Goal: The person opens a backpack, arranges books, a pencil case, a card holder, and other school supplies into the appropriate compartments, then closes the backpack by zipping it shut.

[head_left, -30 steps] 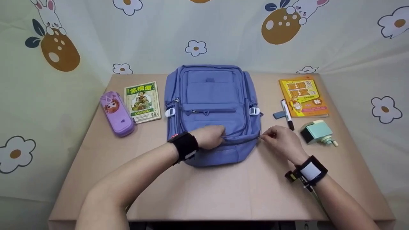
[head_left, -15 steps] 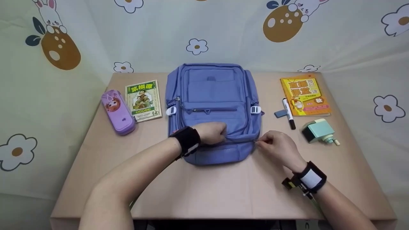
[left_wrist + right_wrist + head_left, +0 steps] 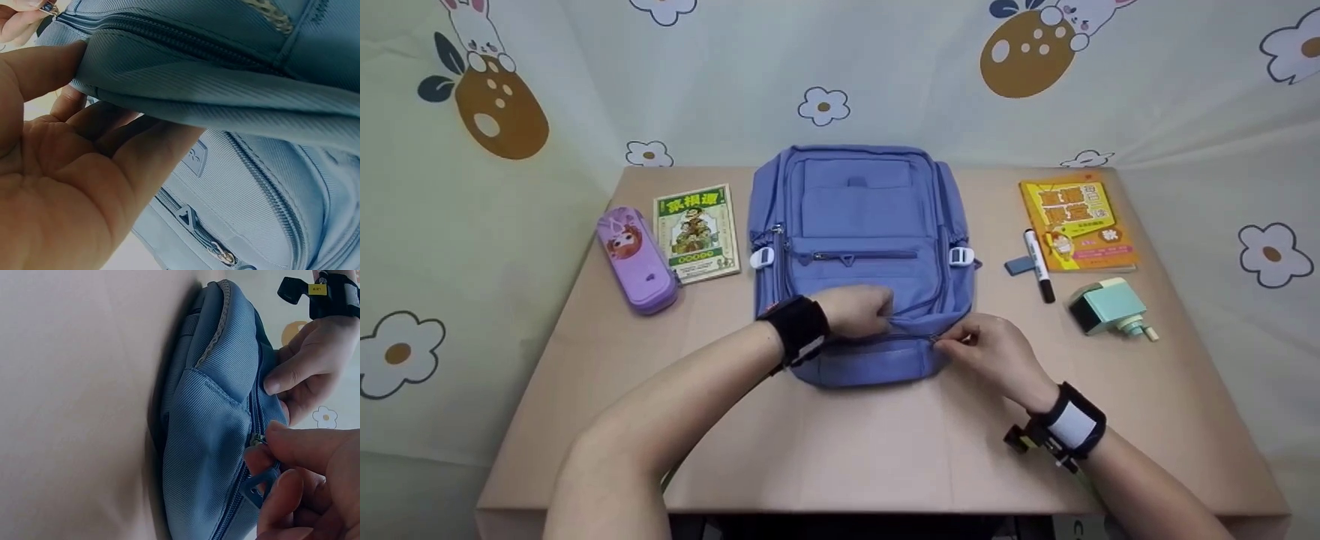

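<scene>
A blue backpack point(image 3: 855, 210) lies on its back on the table. My left hand point(image 3: 855, 311) grips the fabric fold along its lower front pocket; in the left wrist view the thumb point(image 3: 53, 70) lies on one side of the fold and the fingers on the other. At the pocket's right end, my right hand point(image 3: 990, 352) pinches the zipper slider point(image 3: 257, 439) between thumb and forefinger. Its triangular pull tab point(image 3: 259, 486) hangs by the curled fingers. The zipper teeth point(image 3: 169, 39) run along the pocket between the two hands.
Left of the backpack lie a purple pencil case point(image 3: 637, 262) and a green-and-white book point(image 3: 697, 232). On the right are an orange book point(image 3: 1080, 225), a black-and-white marker point(image 3: 1039, 266), a small blue block point(image 3: 1020, 265) and a mint-green pencil sharpener point(image 3: 1110, 307). A patterned curtain point(image 3: 885, 75) borders the table.
My right hand has moved left along the pocket's zipper, taking the slider with it from the right-hand corner. The left hand keeps its grip in nearly the same spot.
</scene>
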Demonstrator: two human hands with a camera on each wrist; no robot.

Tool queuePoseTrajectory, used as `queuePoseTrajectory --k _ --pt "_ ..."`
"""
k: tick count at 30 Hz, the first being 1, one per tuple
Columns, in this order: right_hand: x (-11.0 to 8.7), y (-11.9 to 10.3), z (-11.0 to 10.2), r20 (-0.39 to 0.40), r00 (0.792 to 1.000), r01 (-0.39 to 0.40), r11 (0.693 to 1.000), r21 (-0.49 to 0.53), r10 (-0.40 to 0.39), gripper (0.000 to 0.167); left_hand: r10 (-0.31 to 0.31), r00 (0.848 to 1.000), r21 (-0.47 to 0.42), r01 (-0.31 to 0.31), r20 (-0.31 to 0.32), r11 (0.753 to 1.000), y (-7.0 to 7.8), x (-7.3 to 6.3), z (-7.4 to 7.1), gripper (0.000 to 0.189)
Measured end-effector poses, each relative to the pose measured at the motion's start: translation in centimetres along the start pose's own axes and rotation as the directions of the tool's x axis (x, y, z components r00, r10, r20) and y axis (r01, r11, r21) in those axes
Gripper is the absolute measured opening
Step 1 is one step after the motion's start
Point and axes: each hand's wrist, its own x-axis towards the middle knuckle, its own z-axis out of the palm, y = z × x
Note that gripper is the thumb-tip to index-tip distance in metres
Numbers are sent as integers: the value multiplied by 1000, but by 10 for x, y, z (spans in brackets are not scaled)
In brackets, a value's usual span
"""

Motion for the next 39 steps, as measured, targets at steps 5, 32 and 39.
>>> queuePoseTrajectory --k 5,32,39 --pt "0 0 2 3 1000 -18 1000 -8 18 10 6 1000 -28 -5 20 1000 -6 -14 -1 26" --pt "-6 2 -1 -31 1000 -6 999 -41 5 7 177 979 133 -164 -99 977 -64 -54 3 14" --pt "-5 -9 2 -25 1000 1 1000 -29 -2 5 122 990 90 -115 -70 989 -64 -47 -3 13"
